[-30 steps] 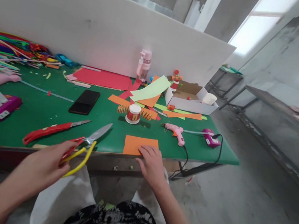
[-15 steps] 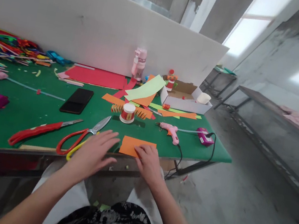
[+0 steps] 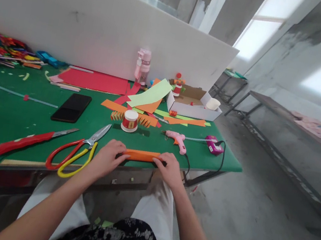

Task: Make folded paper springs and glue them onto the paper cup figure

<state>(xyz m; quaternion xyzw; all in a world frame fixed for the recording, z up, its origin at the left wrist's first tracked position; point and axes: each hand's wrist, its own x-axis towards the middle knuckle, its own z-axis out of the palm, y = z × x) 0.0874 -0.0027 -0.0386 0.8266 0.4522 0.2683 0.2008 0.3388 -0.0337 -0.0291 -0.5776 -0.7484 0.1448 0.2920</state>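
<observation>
With left hand (image 3: 109, 155) and right hand (image 3: 170, 168), fingers pinched at opposite ends, we hold the orange paper (image 3: 141, 156) at the counter (image 3: 33, 119) edge. The white box (image 3: 193, 111) contains a cup (image 3: 213, 103) and a red figure (image 3: 177, 89).

The left hand (image 3: 110, 156) and right hand (image 3: 169, 168) pinch a narrow orange paper piece (image 3: 141, 156) by its ends, on the near side of an upright red-and-white cup with pleated orange paper arms (image 3: 129, 123); left of the cup lie red-and-yellow-handled metal scissors (image 3: 91, 141); right of it, a pink plastic glue gun (image 3: 178, 138).
</observation>
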